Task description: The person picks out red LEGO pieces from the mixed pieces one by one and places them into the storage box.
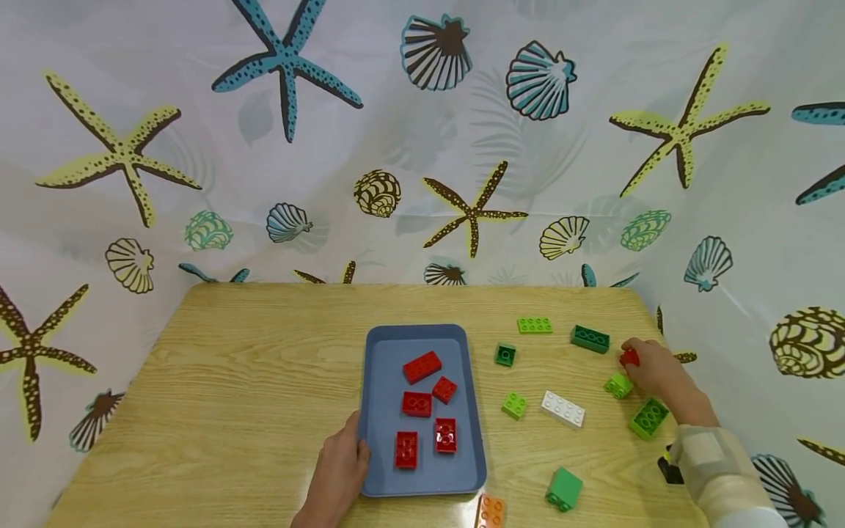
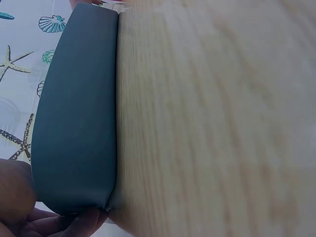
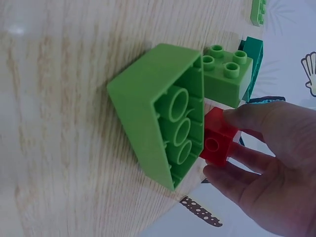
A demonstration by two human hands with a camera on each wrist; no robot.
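Observation:
At the right end of the table my right hand [image 1: 651, 368] pinches a red toy brick [image 3: 217, 137] between thumb and fingers. Close by it are a light green brick [image 3: 228, 74] with studs up and a larger green brick [image 3: 143, 108] lying with its hollow underside showing. My left hand [image 1: 341, 462] holds the near left side of a blue-grey tray [image 1: 424, 492], with its thumb at the rim. Several red bricks lie in the tray, among them a long one [image 1: 422, 367] and a small square one [image 1: 444, 389].
Between tray and right hand lie a white brick [image 1: 563, 409], a dark green brick [image 1: 590, 339], a flat lime brick [image 1: 535, 325] and small green ones. Nearer me are an orange brick [image 1: 490, 511] and a green brick [image 1: 564, 489]. A shell-patterned curtain [image 1: 396, 147] surrounds the table [image 1: 251, 381].

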